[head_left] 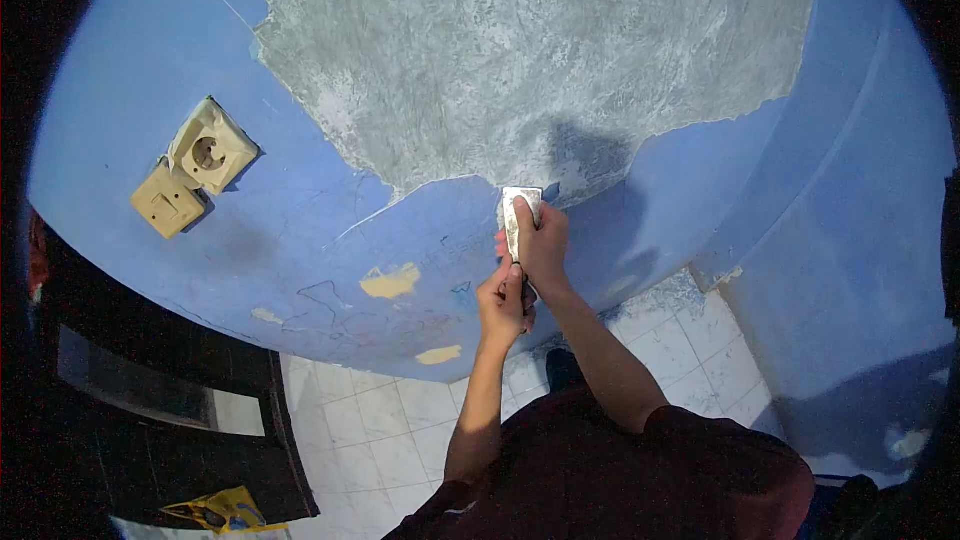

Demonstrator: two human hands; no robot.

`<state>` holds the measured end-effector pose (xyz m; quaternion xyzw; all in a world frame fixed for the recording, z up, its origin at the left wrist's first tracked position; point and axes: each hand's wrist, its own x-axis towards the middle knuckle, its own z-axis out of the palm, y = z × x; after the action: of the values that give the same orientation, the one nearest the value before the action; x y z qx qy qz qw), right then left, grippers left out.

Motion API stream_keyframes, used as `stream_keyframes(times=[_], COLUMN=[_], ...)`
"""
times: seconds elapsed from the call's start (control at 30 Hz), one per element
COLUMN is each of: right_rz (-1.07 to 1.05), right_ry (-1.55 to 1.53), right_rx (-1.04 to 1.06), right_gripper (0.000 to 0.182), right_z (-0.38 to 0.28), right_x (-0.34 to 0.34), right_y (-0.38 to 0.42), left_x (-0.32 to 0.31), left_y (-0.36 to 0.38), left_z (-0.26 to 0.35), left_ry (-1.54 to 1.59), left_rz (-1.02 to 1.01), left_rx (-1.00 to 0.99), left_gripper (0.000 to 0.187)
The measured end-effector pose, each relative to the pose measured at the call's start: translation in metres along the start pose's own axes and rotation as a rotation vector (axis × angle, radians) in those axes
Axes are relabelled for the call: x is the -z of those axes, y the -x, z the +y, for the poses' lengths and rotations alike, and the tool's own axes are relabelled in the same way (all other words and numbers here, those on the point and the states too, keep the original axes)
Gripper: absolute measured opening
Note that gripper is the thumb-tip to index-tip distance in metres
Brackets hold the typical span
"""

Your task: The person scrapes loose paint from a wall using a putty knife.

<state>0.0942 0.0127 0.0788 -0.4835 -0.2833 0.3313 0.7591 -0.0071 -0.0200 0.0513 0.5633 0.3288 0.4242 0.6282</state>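
A scraper [512, 202] with a flat metal blade and a dark handle is pressed to the blue wall [440, 230], its tip at the lower edge of a bare grey patch [560, 40]. My left hand [503, 308] is wrapped round the handle, lower down. Above it, my right hand [545, 248] grips the blade part, thumb lying along the metal and some fingers hidden behind it. Ragged paint borders the grey patch, and a shadow falls on the wall beside my right hand.
On the left of the wall are a power socket [210, 152] and a light switch [165, 202]. Paint debris [665, 295] lies on the white tiled floor [375, 430] near the corner. Dark furniture [190, 380] and a yellow bag [225, 512] are at lower left.
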Motion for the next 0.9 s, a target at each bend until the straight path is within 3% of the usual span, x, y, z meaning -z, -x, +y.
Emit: stream_keyframes(times=[0.27, 0.57, 0.9], right_rz=[0.021, 0.011, -0.052], right_ry=[-0.001, 0.037, 0.082], right_rx=[0.061, 0.046, 0.044], right_gripper=[0.036, 0.036, 0.035], right_z=[-0.007, -0.01, 0.0], right_x=[-0.003, 0.006, 0.01], right_y=[-0.004, -0.011, -0.002], left_x=[0.003, -0.013, -0.005], left_y=[-0.012, -0.009, -0.002], left_z=[-0.005, -0.001, -0.015], left_ry=[-0.16, 0.044, -0.009], left_rz=[-0.005, -0.042, -0.011], left_rx=[-0.157, -0.084, -0.1], left_gripper=[0.034, 0.035, 0.028])
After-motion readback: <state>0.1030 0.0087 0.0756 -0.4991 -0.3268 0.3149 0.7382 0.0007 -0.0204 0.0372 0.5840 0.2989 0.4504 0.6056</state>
